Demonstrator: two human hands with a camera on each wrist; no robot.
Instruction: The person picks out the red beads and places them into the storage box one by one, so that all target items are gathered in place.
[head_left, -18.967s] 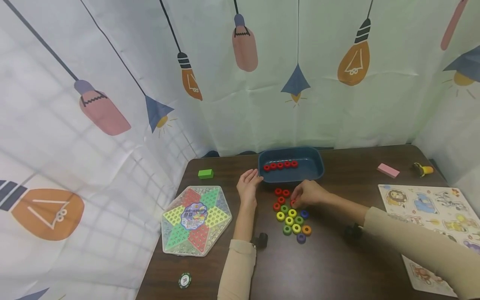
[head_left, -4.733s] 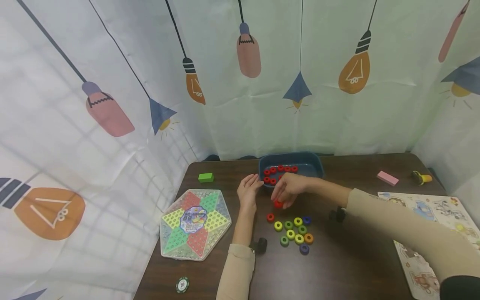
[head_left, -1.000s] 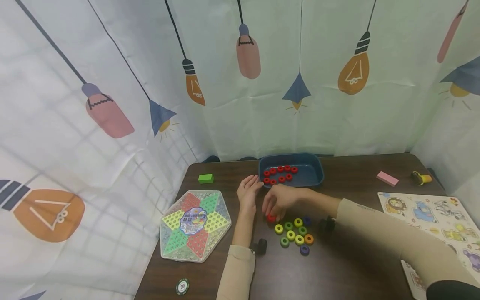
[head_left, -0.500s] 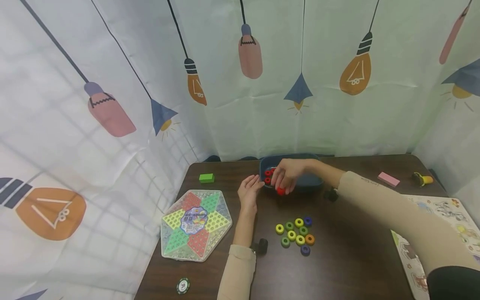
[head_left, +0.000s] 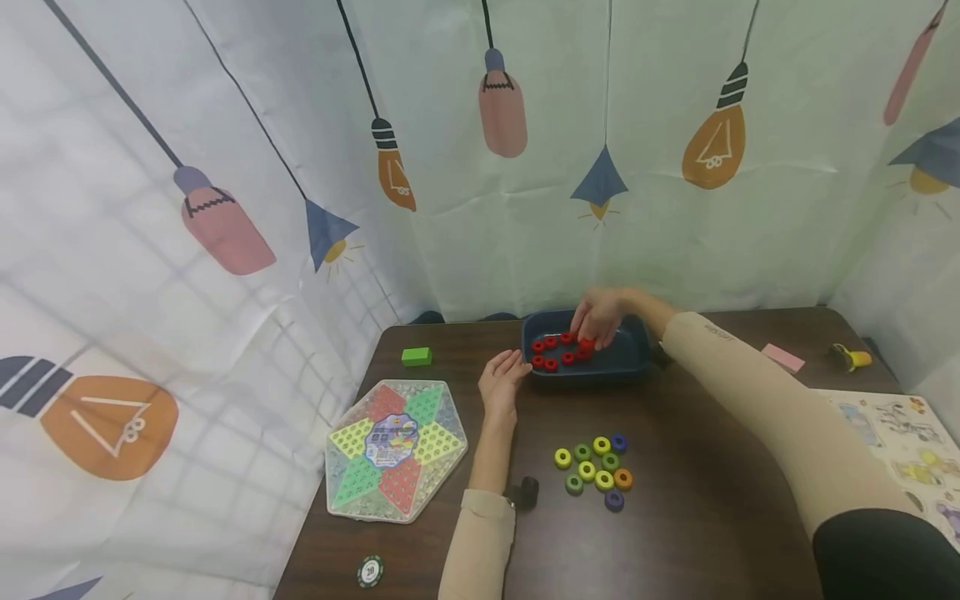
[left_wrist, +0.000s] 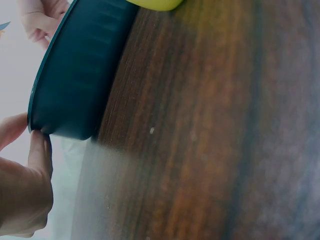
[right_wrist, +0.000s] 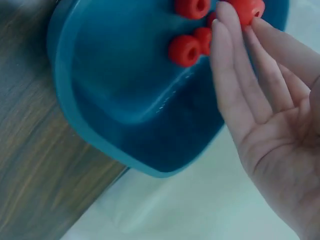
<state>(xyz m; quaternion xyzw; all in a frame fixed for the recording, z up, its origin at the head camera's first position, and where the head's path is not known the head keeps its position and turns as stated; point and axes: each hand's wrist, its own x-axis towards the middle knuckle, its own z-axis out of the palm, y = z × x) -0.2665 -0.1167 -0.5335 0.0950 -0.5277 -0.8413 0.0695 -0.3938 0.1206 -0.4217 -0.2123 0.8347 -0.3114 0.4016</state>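
Note:
A dark blue plastic tray (head_left: pixel 630 367) stands at the back of the table with several red ring-shaped beads (head_left: pixel 551 365) in its left part. My left hand (head_left: pixel 501 383) pinches the tray's left rim; in the left wrist view thumb and finger (left_wrist: pixel 40 150) meet at its corner. Over the tray, my right hand (head_left: pixel 598 318) holds another red bead (right_wrist: pixel 247 10) between thumb and fingertips, low above the others. On the table before the tray lie several yellow, green, blue, purple and orange beads (head_left: pixel 587 472), grouped together.
A hexagonal Chinese checkers set (head_left: pixel 396 450) lies left of my left arm, with a green block (head_left: pixel 416 357) behind and a poker chip (head_left: pixel 370 572) in front. At right are a pink block (head_left: pixel 782 358), a yellow-and-black item (head_left: pixel 851 357) and an animal puzzle board (head_left: pixel 900 421).
My right hand has picked up the red bead from beside the yellow ones and carried it back over the tray. The tray's red beads increased since the oldest frame. My left hand stays at the rim.

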